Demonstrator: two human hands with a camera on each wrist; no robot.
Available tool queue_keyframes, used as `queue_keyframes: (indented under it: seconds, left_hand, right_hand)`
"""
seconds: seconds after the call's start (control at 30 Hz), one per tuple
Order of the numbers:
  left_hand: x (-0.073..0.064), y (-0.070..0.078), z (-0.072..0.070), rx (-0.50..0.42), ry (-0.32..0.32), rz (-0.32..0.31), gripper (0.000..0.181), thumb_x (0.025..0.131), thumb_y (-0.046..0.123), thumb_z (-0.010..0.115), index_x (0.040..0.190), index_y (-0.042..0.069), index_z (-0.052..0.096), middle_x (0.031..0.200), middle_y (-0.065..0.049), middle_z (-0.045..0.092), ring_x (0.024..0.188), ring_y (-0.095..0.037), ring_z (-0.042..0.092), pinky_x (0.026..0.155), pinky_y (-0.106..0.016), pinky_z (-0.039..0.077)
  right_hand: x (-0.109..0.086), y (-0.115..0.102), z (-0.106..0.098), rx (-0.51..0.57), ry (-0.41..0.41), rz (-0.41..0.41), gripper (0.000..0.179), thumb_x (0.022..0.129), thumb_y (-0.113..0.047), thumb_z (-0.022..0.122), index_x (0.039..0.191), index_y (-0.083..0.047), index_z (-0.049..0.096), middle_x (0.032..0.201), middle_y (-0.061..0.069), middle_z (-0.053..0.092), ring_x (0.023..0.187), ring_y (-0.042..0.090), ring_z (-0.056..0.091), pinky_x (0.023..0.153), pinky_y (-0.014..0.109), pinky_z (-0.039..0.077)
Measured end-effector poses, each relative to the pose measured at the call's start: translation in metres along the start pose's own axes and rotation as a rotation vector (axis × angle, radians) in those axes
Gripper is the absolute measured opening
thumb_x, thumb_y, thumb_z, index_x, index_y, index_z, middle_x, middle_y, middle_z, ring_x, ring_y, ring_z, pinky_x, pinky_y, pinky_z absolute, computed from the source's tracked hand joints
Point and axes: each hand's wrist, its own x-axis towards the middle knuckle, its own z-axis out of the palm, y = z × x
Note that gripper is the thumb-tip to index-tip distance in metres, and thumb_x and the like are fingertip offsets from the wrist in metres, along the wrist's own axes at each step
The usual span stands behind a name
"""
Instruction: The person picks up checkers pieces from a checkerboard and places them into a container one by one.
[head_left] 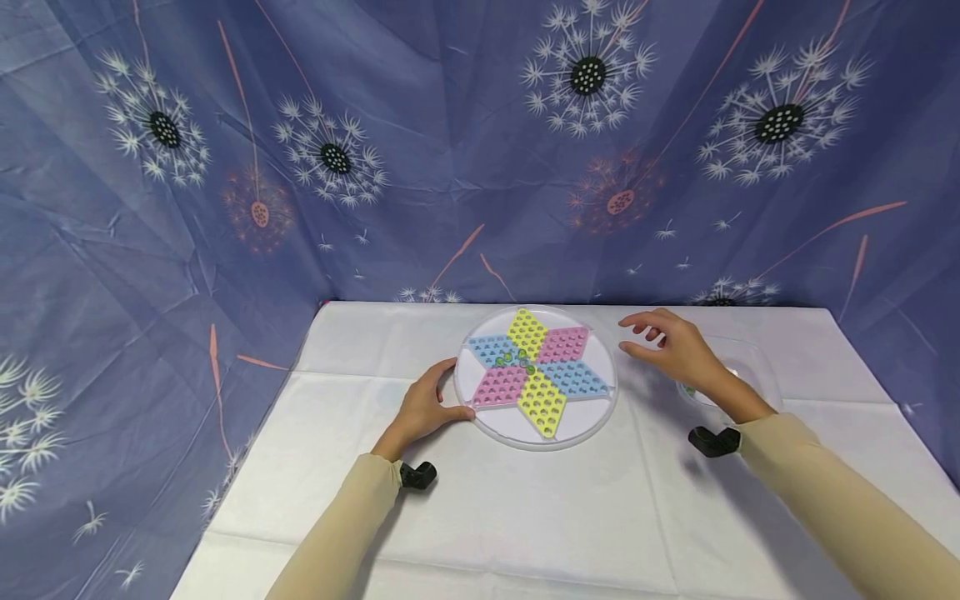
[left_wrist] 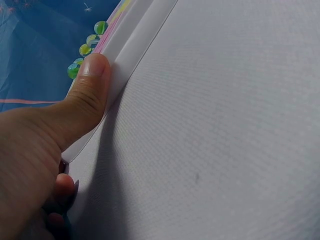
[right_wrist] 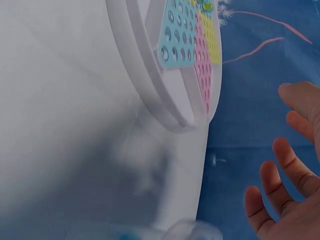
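A round white Chinese checkers board (head_left: 487, 425) lies on the table, its star in yellow, pink and blue. Several green and yellow glass marbles (head_left: 507, 357) sit on it left of centre. My left hand (head_left: 426, 408) holds the board's left rim, thumb (left_wrist: 95, 75) against the edge and fingers spread along the side. To the right of the board, my right hand (head_left: 672, 350) hovers above the table, its fingers loosely bent and nothing between them. In the right wrist view, this hand (right_wrist: 295, 185) is apart from the board (right_wrist: 150, 75).
A clear plastic container (head_left: 761, 367) lies on the right, partly hidden by the right hand and wrist; something green and white shows in it. White cloth (head_left: 555, 517) covers the table. Behind and at the left hangs a blue curtain (head_left: 465, 150) with dandelion prints.
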Motion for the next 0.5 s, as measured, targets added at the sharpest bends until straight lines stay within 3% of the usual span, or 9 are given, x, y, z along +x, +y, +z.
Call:
queue_keyframes:
  seconds: [0.33,0.5]
  left_hand:
    - [0.0,0.0,0.0,0.013,0.0,0.005,0.104,0.072,0.036,0.095,0.157,0.012,0.041,0.091,-0.006,0.053,0.074,-0.016,0.044,0.071,-0.033,0.038]
    - [0.0,0.0,0.0,0.009,0.002,0.003,0.104,0.072,0.037,0.095,0.157,0.012,0.041,0.09,-0.005,0.053,0.075,-0.016,0.044,0.071,-0.033,0.038]
  right_hand:
    - [0.012,-0.013,0.016,0.05,-0.025,-0.031,0.032,0.09,-0.016,0.081,0.12,-0.009,0.073,0.105,0.016,0.067,0.088,0.033,0.062,0.075,0.053,0.05]
    - [0.018,-0.018,0.024,0.057,-0.063,-0.029,0.033,0.091,-0.017,0.08,0.121,-0.008,0.073,0.106,0.018,0.067,0.089,0.033,0.062,0.076,0.053,0.05]
